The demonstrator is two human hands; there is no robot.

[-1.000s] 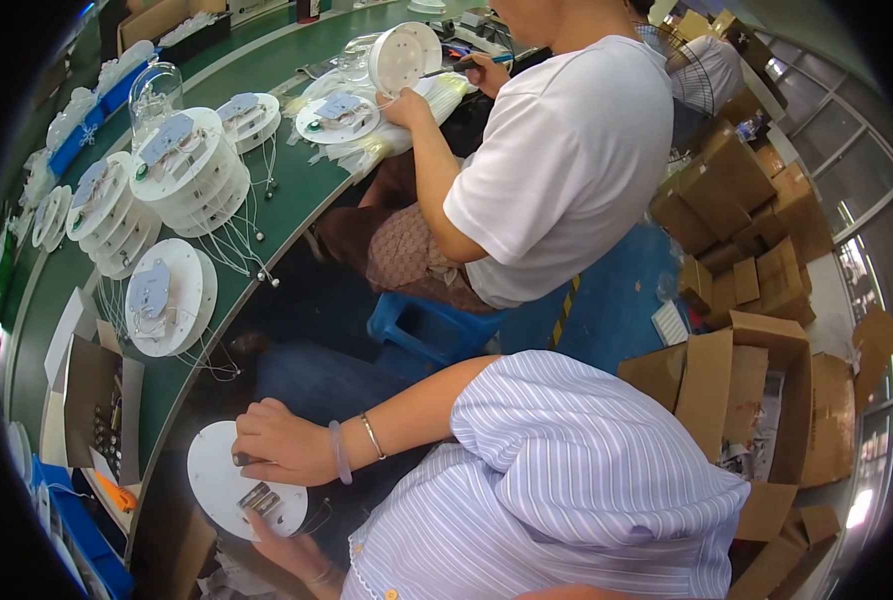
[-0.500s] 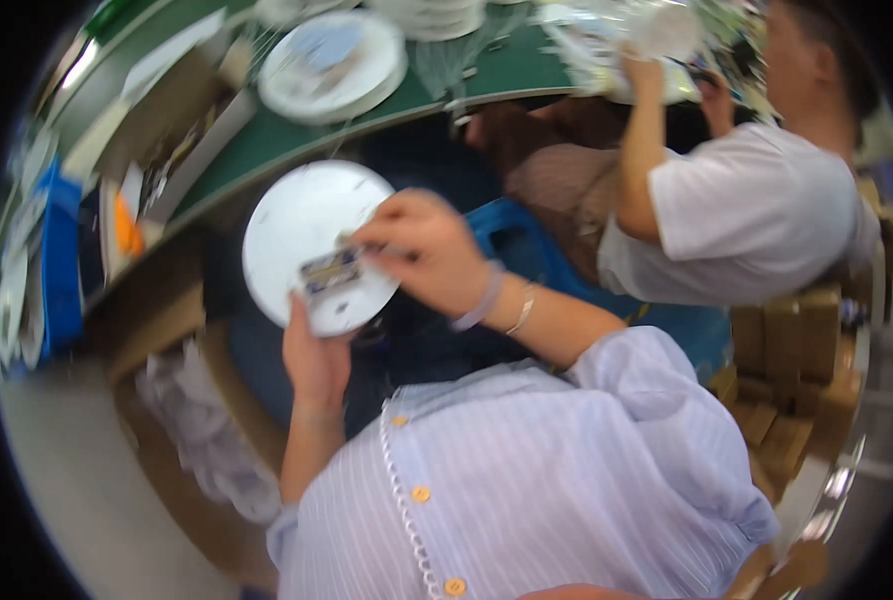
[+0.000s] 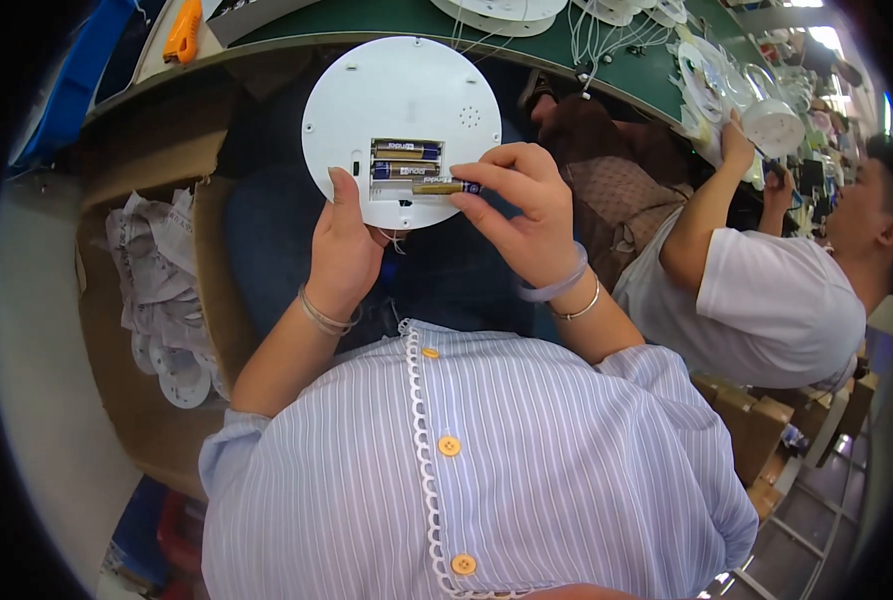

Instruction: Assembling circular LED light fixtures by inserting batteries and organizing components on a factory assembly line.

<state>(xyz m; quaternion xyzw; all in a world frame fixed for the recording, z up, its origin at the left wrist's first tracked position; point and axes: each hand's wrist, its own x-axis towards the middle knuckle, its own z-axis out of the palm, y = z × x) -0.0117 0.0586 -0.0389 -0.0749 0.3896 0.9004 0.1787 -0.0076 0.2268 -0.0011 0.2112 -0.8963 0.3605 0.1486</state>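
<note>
A white round disc-shaped device (image 3: pixel 391 95) is held up in front of my torso, its flat side with a battery compartment facing me. My left hand (image 3: pixel 346 235) grips its lower left edge, thumb on top and the other fingers hidden behind. Two batteries, an upper battery (image 3: pixel 406 150) and a lower battery (image 3: pixel 402 170), lie side by side in the compartment. Between thumb and fingertips, my right hand (image 3: pixel 531 210) pinches the end of a third battery (image 3: pixel 434 187), which lies partly over the lowest slot. Thin wires (image 3: pixel 396 241) hang below the disc.
A green worktable (image 3: pixel 636 70) runs across the far side, bearing white discs (image 3: pixel 506 12) with wires. An orange cutter (image 3: pixel 182 32) lies at the far left near a blue bin (image 3: pixel 78 85). A cardboard box (image 3: pixel 116 400) holds wrapped white parts. A co-worker (image 3: pixel 766 290) sits at right.
The view has shifted and sharpened, with the disc now higher in the picture and facing me more squarely. My right hand has come to the compartment's lower right, pinching a battery there.
</note>
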